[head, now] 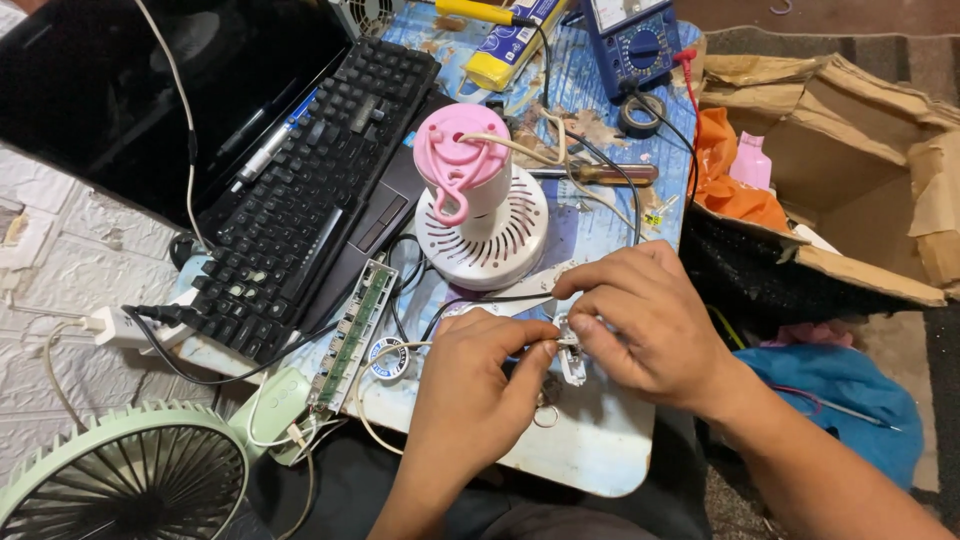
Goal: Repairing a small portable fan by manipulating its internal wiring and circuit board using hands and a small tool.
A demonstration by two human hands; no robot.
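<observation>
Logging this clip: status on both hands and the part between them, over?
Left hand and right hand both pinching a small white part over the table. Wires trail to the pink-and-white device. Nothing blocking.

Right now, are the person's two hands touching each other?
Touching. The head view shows the left hand fingertips meeting the right hand fingertips over a small white part, with no gap visible.

Small white plastic part (572, 362) mostly hidden beneath both hands; its form is unclear. Pale green round fan (130, 475) and blue multimeter (632, 35) cut by frame edges.
</observation>
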